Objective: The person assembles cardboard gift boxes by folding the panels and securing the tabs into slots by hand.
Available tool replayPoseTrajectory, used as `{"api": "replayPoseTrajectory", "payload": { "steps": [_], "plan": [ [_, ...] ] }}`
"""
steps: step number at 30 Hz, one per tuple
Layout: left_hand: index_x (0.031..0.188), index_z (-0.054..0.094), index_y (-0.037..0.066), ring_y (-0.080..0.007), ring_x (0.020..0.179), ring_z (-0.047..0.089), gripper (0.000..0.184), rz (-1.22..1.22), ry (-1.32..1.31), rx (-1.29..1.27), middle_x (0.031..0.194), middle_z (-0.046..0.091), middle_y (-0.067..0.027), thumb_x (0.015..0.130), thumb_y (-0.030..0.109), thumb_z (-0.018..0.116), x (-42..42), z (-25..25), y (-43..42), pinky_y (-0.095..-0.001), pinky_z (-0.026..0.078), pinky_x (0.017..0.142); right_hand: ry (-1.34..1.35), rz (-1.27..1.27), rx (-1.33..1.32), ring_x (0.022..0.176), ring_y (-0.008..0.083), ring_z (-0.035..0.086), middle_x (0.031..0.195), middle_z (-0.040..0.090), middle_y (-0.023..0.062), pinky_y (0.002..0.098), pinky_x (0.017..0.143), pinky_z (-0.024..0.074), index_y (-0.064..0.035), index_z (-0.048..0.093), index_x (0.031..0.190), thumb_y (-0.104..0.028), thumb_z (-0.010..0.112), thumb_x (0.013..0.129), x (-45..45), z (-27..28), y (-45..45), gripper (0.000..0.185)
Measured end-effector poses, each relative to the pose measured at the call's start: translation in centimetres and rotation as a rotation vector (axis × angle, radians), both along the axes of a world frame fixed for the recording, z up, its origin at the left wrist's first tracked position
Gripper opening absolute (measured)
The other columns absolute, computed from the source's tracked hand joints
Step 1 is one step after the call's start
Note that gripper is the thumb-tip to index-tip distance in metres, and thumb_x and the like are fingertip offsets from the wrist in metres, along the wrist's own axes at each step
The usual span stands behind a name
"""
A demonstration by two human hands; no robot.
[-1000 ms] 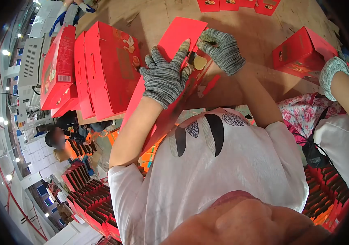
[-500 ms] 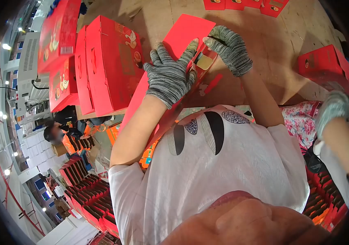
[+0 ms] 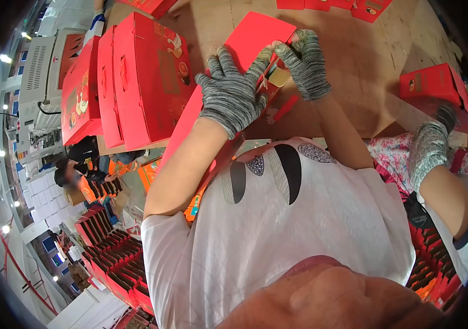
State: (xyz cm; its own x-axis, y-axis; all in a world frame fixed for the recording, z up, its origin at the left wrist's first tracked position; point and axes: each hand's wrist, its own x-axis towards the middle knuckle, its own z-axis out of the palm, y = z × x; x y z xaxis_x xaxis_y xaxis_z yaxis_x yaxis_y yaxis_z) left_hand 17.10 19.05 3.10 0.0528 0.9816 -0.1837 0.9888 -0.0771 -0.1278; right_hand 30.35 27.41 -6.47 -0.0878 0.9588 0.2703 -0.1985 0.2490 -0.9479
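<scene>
A red cardboard box lies at an angle under my hands, its flat red flap raised at the far end. My left hand, in a grey knit glove, rests spread on the box, its index finger stretched to the flap's base. My right hand, in a matching glove, has its thumb and fingers bent together at the flap's right edge, close to the left index fingertip. Just below the fingers, a gold-coloured piece shows in the box's opening. What exactly the right fingertips pinch is partly hidden.
Red boxes with carry handles stand at the table's left. Another red box stands at the right, near a co-worker's gloved hand. Red cartons lie along the far edge of the wooden table. Filled red crates stand on the floor.
My right fingers have shifted and spread slightly at the flap's edge. A red box has left the upper-left stack, and one now shows at the top edge. The co-worker's hand at right has moved.
</scene>
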Motion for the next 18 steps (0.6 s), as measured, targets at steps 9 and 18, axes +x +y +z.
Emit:
{"api": "replayPoseTrajectory", "payload": {
  "steps": [9,18],
  "plan": [
    [0.144,0.008,0.033,-0.0536,0.128,0.022,0.092,-0.051,-0.063,-0.003,0.142,0.014,-0.0323,0.072,0.051,0.063,-0.8,0.4,-0.3,-0.0668,0.026,0.093,0.025,0.057,-0.014,0.068,0.0057,0.052,0.08,0.053,0.0019,0.0226,0.061,0.0471,-0.0044,0.042,0.085,-0.007,0.067,0.08,0.2,1.6,-0.2,0.026],
    [0.145,0.003,0.025,-0.0567,0.126,0.02,0.102,-0.141,0.053,-0.034,0.141,0.012,-0.0355,0.069,0.054,0.064,-0.9,-0.1,0.2,-0.0659,0.024,0.095,-0.354,-0.061,-0.034,0.064,0.0093,0.053,0.07,0.053,0.0023,0.0259,0.061,0.0477,-0.0031,0.044,0.086,-0.02,0.072,0.076,0.7,1.3,0.2,0.034]
  ]
}}
